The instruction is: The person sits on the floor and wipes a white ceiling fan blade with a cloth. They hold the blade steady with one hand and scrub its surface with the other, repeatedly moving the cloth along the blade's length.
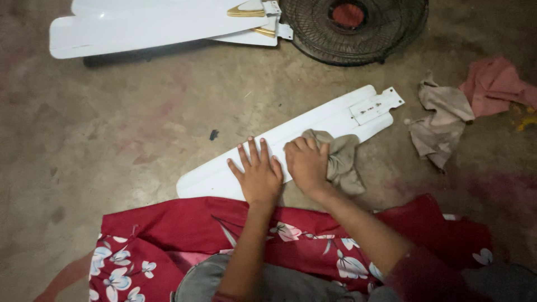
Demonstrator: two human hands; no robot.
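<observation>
White fan blade [313,131] slants lower-left to upper-right; left hand [258,174] flat, fingers spread; right hand [306,163] grips grey rag [341,159].

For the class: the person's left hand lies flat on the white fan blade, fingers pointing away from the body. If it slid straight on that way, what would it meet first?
The left hand would cross the white fan blade and leave its far edge for bare floor. Nothing else seems in line before the other blades, though depth is uncertain.
</observation>
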